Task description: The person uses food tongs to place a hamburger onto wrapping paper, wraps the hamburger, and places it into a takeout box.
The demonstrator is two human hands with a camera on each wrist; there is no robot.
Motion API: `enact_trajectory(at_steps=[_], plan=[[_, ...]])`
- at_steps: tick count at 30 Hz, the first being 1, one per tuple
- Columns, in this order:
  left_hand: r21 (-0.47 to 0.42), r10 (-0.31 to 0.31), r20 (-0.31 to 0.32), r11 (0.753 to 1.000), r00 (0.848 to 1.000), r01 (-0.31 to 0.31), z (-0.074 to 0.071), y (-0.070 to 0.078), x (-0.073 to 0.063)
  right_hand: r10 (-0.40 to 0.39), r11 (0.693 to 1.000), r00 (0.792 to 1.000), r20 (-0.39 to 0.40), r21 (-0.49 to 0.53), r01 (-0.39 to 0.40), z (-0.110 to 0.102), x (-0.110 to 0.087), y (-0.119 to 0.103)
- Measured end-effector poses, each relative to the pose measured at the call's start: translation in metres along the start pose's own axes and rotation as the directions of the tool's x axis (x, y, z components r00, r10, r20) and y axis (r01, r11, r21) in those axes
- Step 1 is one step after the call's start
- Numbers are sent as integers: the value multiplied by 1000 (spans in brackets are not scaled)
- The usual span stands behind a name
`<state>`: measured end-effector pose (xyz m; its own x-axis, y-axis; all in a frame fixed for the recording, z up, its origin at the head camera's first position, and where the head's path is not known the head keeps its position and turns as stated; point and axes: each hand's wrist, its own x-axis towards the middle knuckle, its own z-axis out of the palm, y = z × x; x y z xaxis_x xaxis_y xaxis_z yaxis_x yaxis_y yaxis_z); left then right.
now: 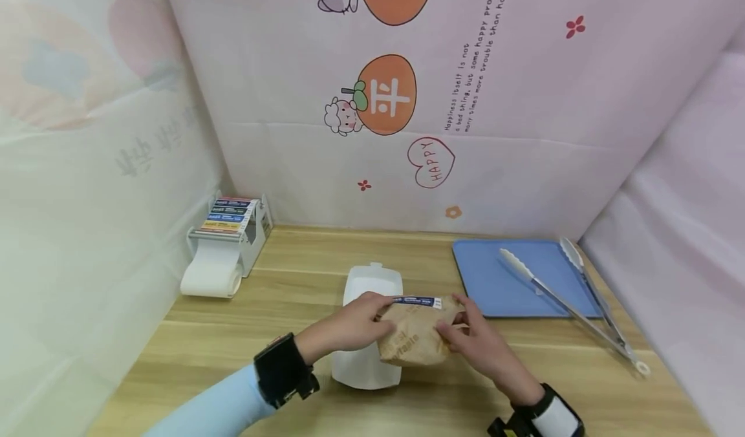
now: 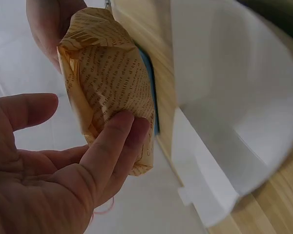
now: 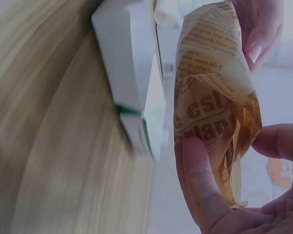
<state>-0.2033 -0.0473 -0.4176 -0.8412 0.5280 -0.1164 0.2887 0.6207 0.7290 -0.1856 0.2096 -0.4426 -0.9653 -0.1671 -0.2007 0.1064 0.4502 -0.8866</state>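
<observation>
Both hands hold a brown paper-wrapped packet (image 1: 416,333) printed with text, raised above an open white takeaway box (image 1: 367,369). A dark blue label strip (image 1: 416,301) lies along its far edge. My left hand (image 1: 362,320) holds the packet's left end, with fingertips (image 2: 115,129) against the printed paper in the left wrist view. At the right end my right hand (image 1: 480,343) pinches the folded paper; its thumb and fingers (image 3: 198,163) flank the fold in the right wrist view. The packet's contents are hidden by the wrapping.
A label dispenser (image 1: 229,236) with several coloured rolls and a hanging white strip stands at the back left. Metal tongs (image 1: 573,308) lie across a blue tray (image 1: 483,282) at the back right. Printed white cloth (image 1: 291,185) walls in the wooden table (image 1: 244,333).
</observation>
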Motion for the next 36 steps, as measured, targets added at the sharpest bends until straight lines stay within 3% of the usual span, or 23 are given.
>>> enact_trajectory(at_steps=[6,11,18,26,31,36], plan=[[-65,-2,-24,998,1000,1,-11,-20,-20,-52,999,999,14,-2,52,26,7,-8],[-84,-22,-35,996,999,19,-15,-32,-31,-45,999,999,26,-4,45,40,11,-10],[-98,-51,-41,994,998,47,-14,-45,-40,-44,998,997,68,36,42,56,13,-8],[-130,-67,-35,990,997,62,-10,-56,-47,-42,999,995,93,14,41,67,15,-4],[-130,-56,-32,990,998,51,-8,-62,-50,-82,993,994,77,-84,89,69,18,-5],[-66,-28,-22,997,999,27,-10,-69,-52,-104,971,993,57,-209,114,70,20,-6]])
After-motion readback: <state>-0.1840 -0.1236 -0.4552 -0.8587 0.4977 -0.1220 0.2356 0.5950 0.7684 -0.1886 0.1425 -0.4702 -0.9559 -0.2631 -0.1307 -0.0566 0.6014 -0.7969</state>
